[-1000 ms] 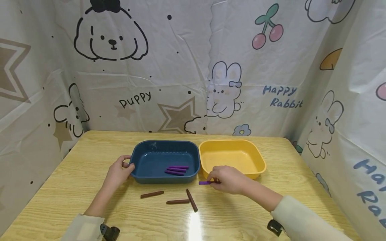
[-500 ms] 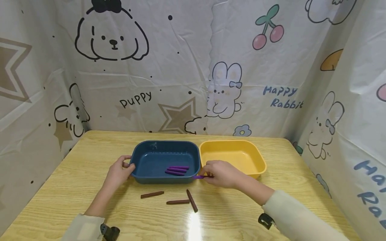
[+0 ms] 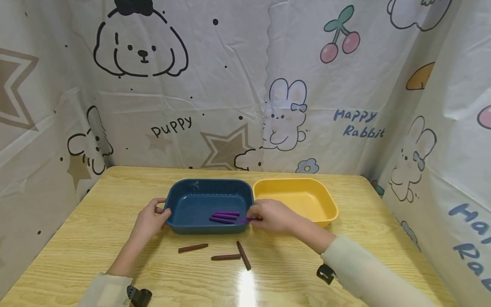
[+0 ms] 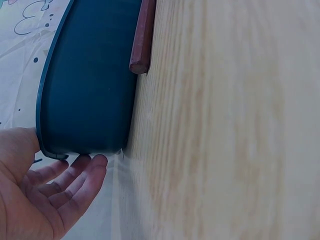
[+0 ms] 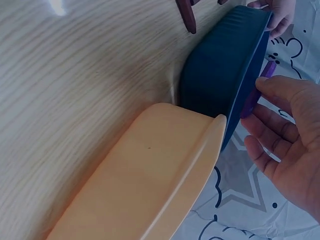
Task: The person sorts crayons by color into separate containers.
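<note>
My left hand grips the left end of a dark blue plastic bin, thumb at the rim and fingers against the outer wall. Between thumb and fingers, my right hand pinches a purple crayon over the bin's front right corner. Inside that bin several purple crayons lie side by side on the floor. Brown crayons rest on the table in front of it, two of them touching near the middle. Part of the held crayon is hidden by my right fingers.
A yellow bin stands right beside the blue one, partly behind my right hand. Both are on a wood-grain table, with a printed cloth hanging behind and at the sides.
My right hand has moved left and a little away from me, carrying the purple crayon from in front of the yellow bin to over the blue bin. My left hand stays put.
</note>
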